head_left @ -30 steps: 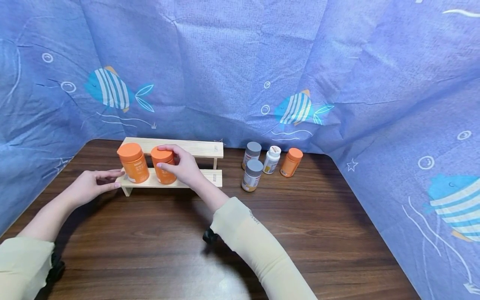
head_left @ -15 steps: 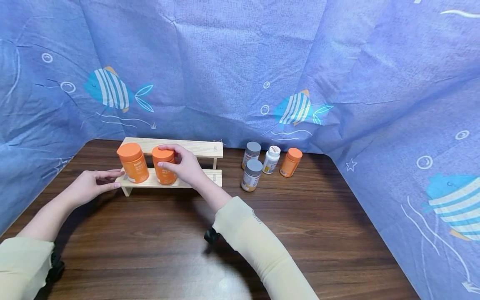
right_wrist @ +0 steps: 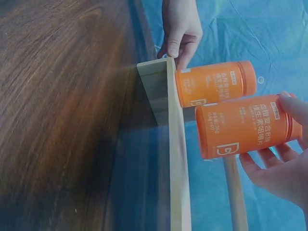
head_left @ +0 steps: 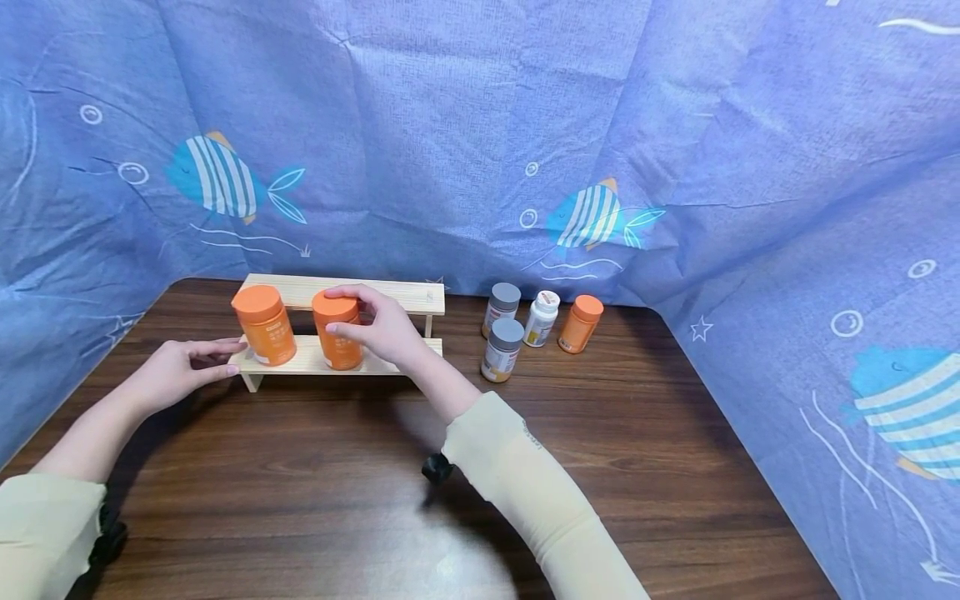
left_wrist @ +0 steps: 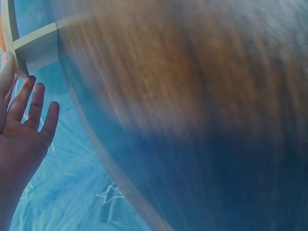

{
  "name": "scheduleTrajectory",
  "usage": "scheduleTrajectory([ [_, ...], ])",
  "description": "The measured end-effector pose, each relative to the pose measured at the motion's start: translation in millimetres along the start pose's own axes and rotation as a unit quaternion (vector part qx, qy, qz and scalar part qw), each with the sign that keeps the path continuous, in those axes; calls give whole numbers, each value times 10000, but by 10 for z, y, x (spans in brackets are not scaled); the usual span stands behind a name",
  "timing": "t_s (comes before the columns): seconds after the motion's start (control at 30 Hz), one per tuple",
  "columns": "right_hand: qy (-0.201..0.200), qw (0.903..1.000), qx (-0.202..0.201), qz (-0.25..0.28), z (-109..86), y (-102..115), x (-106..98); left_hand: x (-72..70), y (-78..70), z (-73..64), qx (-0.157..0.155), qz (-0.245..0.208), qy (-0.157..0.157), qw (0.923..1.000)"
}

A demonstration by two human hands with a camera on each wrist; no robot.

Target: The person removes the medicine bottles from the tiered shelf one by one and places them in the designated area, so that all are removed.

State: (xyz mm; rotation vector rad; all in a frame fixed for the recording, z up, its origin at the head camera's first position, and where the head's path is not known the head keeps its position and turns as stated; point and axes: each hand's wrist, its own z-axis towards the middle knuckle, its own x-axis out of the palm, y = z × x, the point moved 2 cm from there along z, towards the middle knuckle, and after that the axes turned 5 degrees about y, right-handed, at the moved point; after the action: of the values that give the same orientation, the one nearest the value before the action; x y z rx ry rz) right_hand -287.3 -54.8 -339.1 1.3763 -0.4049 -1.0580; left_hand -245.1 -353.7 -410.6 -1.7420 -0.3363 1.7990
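A two-tier light wooden shelf (head_left: 420,295) stands at the back left of the table. At the left end of its lower tier, my left hand (head_left: 177,375) holds the edge between thumb and fingers. An orange bottle (head_left: 270,340) with an orange lid stands upright on that tier, beside my left fingertips. Just right of it, my right hand (head_left: 384,327) grips a second orange bottle (head_left: 341,348) near its lid, thumb in front. In the right wrist view, this held bottle (right_wrist: 240,127) is away from the shelf's front edge, its printed label facing the camera.
Right of the shelf stand two grey-lidded bottles, one nearer (head_left: 501,354) and one behind (head_left: 498,312). Beside them are a white bottle (head_left: 542,321) and a smaller orange bottle (head_left: 581,327). A blue fish-print cloth (head_left: 465,150) hangs behind the brown table (head_left: 300,483).
My right hand has moved right along the lower tier with the orange bottle, widening the gap to the other one. My left hand stays at the shelf's end.
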Motion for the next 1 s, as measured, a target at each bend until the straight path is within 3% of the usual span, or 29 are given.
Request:
scheduleTrajectory([
  [0.3,64,9994,46,-346,-87,72,-135,-4,-1,2,-26,43,16,10000],
  [1.0,122,9997,-129,-174,-287,251,-425,4,4,2,-16,26,18,10000],
])
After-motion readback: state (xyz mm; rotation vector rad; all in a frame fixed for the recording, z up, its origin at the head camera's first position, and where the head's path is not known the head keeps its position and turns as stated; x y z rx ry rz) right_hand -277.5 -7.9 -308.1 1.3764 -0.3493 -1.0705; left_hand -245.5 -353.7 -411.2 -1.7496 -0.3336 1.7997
